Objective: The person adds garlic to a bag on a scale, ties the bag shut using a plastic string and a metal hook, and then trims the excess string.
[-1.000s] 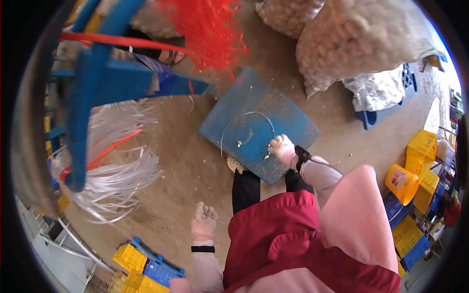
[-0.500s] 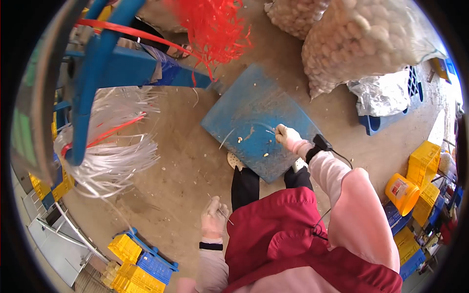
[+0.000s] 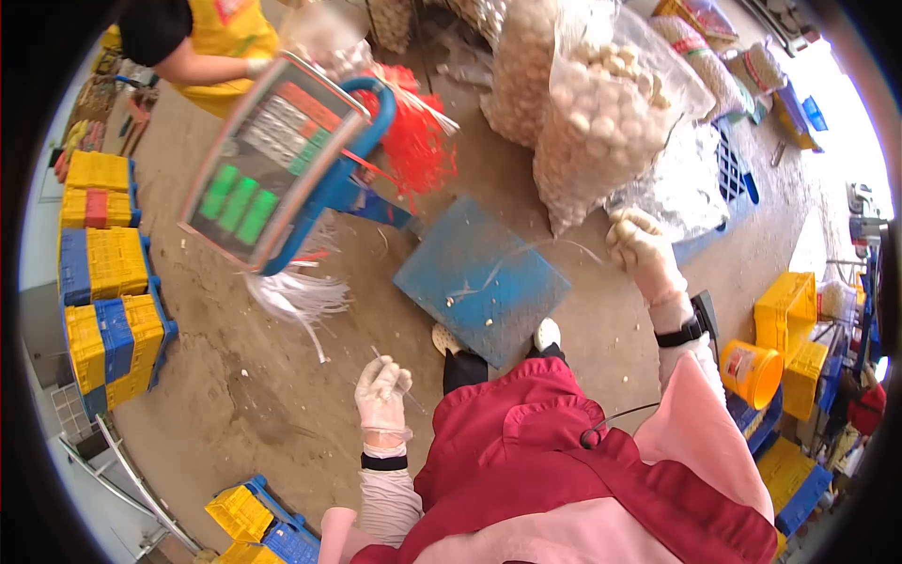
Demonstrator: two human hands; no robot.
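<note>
My left hand (image 3: 382, 387), gloved in white, hangs low left of the apron with fingers closed on a thin pale strip whose ends stick out. Farther right, my right hand (image 3: 641, 246), also gloved, has its fingers curled beside a large clear bag (image 3: 601, 117) full of pale round lumps, perhaps mushrooms. A narrow clear plastic strip (image 3: 564, 242) arcs leftward from that hand over the blue platform (image 3: 442, 263) of a scale. Small white crumbs lie on the platform. The scale's display panel (image 3: 272, 160) stands at upper left, its green digits blurred.
Red plastic strips (image 3: 413, 141) and white strips (image 3: 299, 296) hang by the scale post. Yellow and blue crates (image 3: 117, 258) are stacked at left. An orange bucket (image 3: 752, 373) stands at right. A person in a yellow apron (image 3: 230, 42) is at upper left.
My right hand has moved right, from over the platform to beside the bag, with the strip trailing. The view has shifted, showing the scale's display and another person. My left hand keeps its strip.
</note>
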